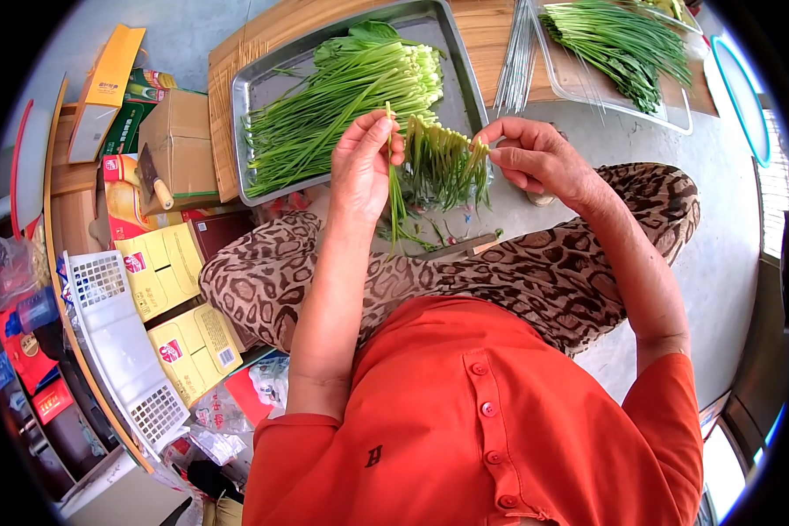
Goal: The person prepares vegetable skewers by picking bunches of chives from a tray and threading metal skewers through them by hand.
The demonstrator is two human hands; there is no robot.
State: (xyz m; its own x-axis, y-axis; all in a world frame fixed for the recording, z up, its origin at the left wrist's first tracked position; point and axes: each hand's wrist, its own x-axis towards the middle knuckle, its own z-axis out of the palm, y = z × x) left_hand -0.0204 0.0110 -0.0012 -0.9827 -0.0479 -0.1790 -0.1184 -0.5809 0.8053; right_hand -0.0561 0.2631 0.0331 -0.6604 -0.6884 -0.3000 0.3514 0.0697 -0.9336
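Note:
Between my hands hangs a row of garlic chives (447,167), bunched side by side on what looks like a thin skewer, mostly hidden. My right hand (535,159) pinches the right end of that row between thumb and fingers. My left hand (362,167) is closed in a pinch on a few loose chive stalks (394,203), which dangle below it. Just beyond, a metal tray (461,66) carries a large pile of green chives (342,114), pale ends toward the right. A knife (469,247) and leaf scraps lie below the row.
Metal skewers (517,57) lie beside a clear tray (563,85) of more chives (618,53) on the wooden board (486,19). At left are a cleaver (155,180), a cardboard box (180,140), yellow boxes (162,272) and a white basket (123,351).

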